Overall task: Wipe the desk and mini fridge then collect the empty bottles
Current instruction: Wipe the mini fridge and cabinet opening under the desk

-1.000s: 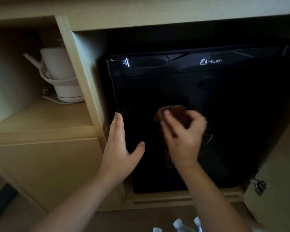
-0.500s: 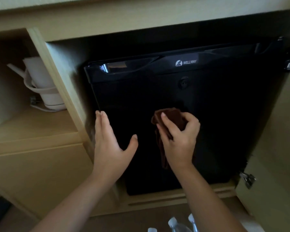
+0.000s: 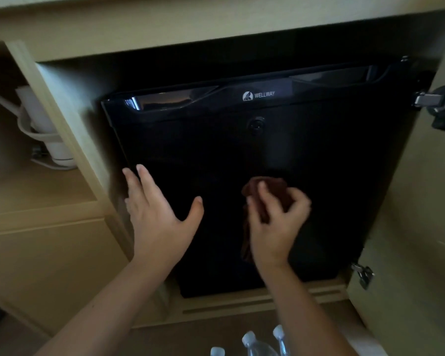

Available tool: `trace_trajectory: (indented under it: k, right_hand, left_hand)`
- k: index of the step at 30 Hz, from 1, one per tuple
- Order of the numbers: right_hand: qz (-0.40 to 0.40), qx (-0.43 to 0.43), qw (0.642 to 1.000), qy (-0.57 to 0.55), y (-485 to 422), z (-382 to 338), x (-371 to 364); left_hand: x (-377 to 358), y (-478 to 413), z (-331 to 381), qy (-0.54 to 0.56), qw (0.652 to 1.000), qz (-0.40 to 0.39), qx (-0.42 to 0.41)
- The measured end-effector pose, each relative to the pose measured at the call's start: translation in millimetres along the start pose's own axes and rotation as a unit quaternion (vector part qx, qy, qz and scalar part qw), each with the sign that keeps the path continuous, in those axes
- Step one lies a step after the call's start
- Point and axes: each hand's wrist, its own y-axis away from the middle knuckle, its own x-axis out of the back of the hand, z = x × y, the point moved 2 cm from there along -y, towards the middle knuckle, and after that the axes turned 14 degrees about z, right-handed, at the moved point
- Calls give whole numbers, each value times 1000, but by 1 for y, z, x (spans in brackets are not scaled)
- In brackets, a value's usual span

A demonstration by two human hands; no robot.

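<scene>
Head camera, facing a pale wood cabinet (image 3: 216,29): white kettle (image 3: 49,140) tucked in the upper-left shelf, capped bottles (image 3: 257,345) poking in at bottom centre, door hinge (image 3: 437,104) upper right. Centre frame, black mini fridge (image 3: 267,140) (logo WELLWAY). At its left edge, left hand (image 3: 154,214) spread open; right hand (image 3: 278,227) gripping a brown cloth (image 3: 267,188) against the door.

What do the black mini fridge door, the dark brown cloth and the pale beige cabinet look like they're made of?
Black mini fridge door: probably glossy plastic or glass; its top band mirrors light. Dark brown cloth: soft matte fabric, bunched in folds. Pale beige cabinet: matte wood or laminate; I cannot tell which.
</scene>
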Motion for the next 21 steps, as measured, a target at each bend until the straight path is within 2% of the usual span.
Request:
trace_trajectory:
  k: [3, 5, 7, 9, 12, 14, 15, 19, 21]
  right_hand:
    - [-46, 51, 998, -9, -1, 0, 2]
    - [-34, 45, 998, -4, -20, 13, 10]
    - [26, -38, 999, -17, -44, 29, 19]
    - [105, -142, 984, -31, -64, 43, 26]
    - [205, -292, 931, -80, -80, 50, 28]
    - [256, -357, 891, -113, -89, 45, 26]
    - [263, -364, 886, -116, -96, 38, 24]
    - [215, -266, 935, -90, -129, 19, 13]
    - [217, -255, 939, -75, -126, 24, 14]
  left_hand:
    - [-2, 2, 17, -46, 992, 44, -107]
    - [-8, 2, 37, -76, 975, 35, -206]
    - [-18, 0, 59, -96, 952, 18, -289]
    - [-25, -5, 78, -104, 934, 11, -341]
    - [-30, -17, 96, -122, 919, 19, -374]
    - [-30, -23, 102, -133, 915, 17, -380]
    - [-31, -26, 102, -140, 914, 14, -380]
    - [-36, -27, 95, -162, 909, 9, -383]
    - [-38, -25, 94, -162, 906, 10, -390]
